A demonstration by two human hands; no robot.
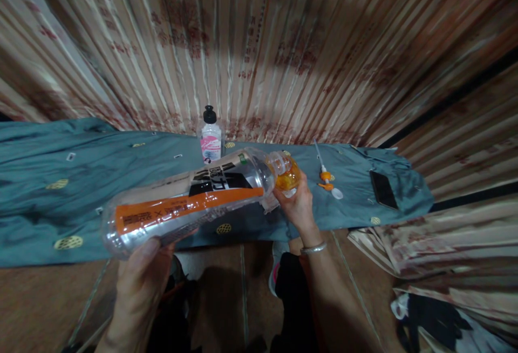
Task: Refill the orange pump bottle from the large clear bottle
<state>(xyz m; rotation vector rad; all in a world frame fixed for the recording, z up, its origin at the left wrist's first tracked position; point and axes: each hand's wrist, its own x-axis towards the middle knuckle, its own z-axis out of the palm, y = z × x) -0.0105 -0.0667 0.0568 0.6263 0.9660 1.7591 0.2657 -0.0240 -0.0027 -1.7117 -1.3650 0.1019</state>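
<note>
L hand (140, 277) grips base end of a big clear plastic bottle (190, 202), thumb on top, fingers wrapped under. Bottle is tipped near horizontal, neck pointing right, looks empty; smooth cylinder w/ orange and black printed label, ribbed bottom. R hand (297, 204) closed around a small clear round container (285, 174) w/ orange liquid inside, held right at the big bottle's mouth, the 2 touching or nearly so, can't tell which. Metal bangle (313, 248) on R wrist.

Both held just above a low surface draped in teal cloth (60, 164), wrinkled, w/ small yellow oval motifs. On the cloth: 1 small clear bottle (211, 138) w/ black push cap and pink label, upright, just behind the big bottle; orange-and-white pump nozzle (326, 177) w/ thin dip tube lying flat, right of R hand; black phone (382, 189) face up, further right. Pleated beige curtain (259, 45) w/ red print behind, brown tile floor (44, 299) below.
</note>
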